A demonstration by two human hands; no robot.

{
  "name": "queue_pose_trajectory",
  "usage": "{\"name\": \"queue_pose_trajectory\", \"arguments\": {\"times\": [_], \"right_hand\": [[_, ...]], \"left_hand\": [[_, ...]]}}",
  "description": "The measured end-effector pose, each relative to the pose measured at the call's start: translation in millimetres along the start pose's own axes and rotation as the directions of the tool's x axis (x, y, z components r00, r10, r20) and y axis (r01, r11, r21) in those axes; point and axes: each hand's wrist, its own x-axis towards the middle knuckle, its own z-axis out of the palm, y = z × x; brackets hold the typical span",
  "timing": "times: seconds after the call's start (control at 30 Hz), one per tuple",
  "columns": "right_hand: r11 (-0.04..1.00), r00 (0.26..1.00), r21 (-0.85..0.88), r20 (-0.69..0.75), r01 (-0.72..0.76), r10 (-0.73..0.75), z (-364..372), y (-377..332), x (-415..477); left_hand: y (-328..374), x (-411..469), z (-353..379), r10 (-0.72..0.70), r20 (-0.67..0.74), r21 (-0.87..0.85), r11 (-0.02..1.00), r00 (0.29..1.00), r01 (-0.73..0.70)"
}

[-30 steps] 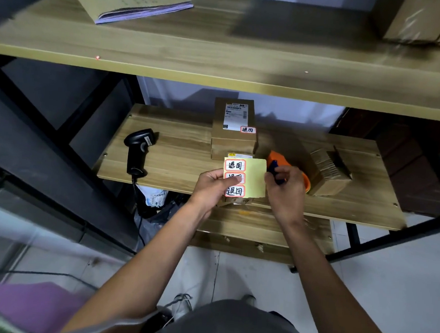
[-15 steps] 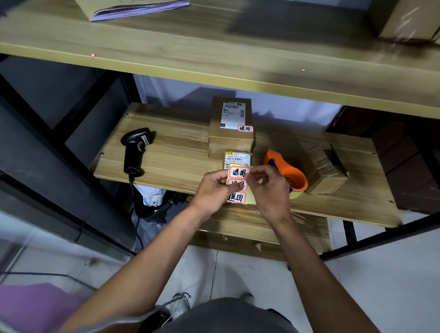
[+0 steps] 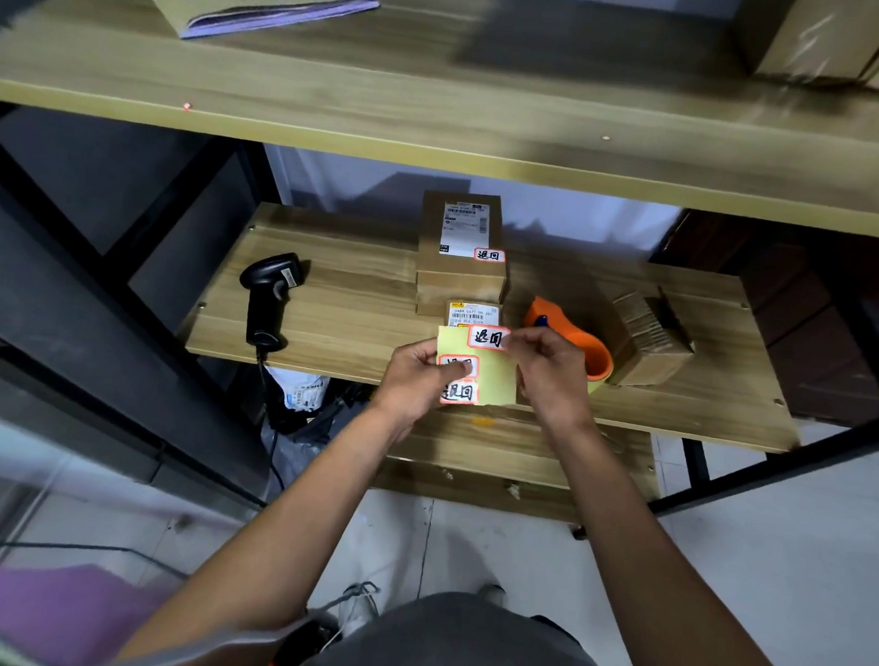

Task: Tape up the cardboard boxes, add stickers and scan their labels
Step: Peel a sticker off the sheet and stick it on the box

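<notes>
right hand (image 3: 550, 378) pinches sticker (image 3: 487, 338), left hand (image 3: 419, 378) holds sheet (image 3: 493, 382).

Left hand (image 3: 414, 377) grips yellow sticker backing sheet (image 3: 496, 377), thumb across its middle sticker. Right hand (image 3: 553, 376) pinches white red-bordered handwritten sticker (image 3: 487, 338) at the sheet's upper right corner. Behind the sheet, small brown cardboard box with barcode label (image 3: 473, 314), touching a taller stack of labelled cardboard boxes (image 3: 461, 277). All on the lower wooden shelf (image 3: 351, 307). Black handheld barcode scanner (image 3: 267, 296) lies well to the left. Orange tape dispenser (image 3: 571, 335) just behind the right hand, bundle of flat cardboard (image 3: 648, 340) beside it.
</notes>
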Motion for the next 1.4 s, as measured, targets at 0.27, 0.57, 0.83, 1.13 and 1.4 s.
{"name": "queue_pose_trajectory", "arguments": {"times": [0.27,0.57,0.83,1.13,1.4], "right_hand": [[0.998,0.997,-0.002,-0.046,-0.061,0.061,-16.4,13.2,0.6],[0.987,0.986,0.015,-0.047,-0.157,0.158,-24.6,27.2,2.4],[0.986,0.986,0.026,-0.020,-0.165,0.165,-25.0,29.8,0.6],[0.985,0.985,0.038,-0.005,-0.171,0.171,-21.4,36.1,2.3],[0.985,0.985,0.038,-0.017,-0.170,0.171,-19.5,38.0,3.7]], "left_hand": [[4.9,23.5,-46.2,-0.135,-0.208,-0.141,0.984,0.969,0.107],[10.7,41.8,-73.1,-0.190,-0.302,-0.115,0.980,0.934,0.162],[8.7,49.5,-75.8,-0.163,-0.444,-0.026,0.985,0.881,0.169],[7.1,57.4,-84.1,-0.186,-0.426,-0.007,0.979,0.885,0.202],[10.1,62.4,-89.1,-0.169,-0.412,-0.068,0.986,0.895,0.154]]}}
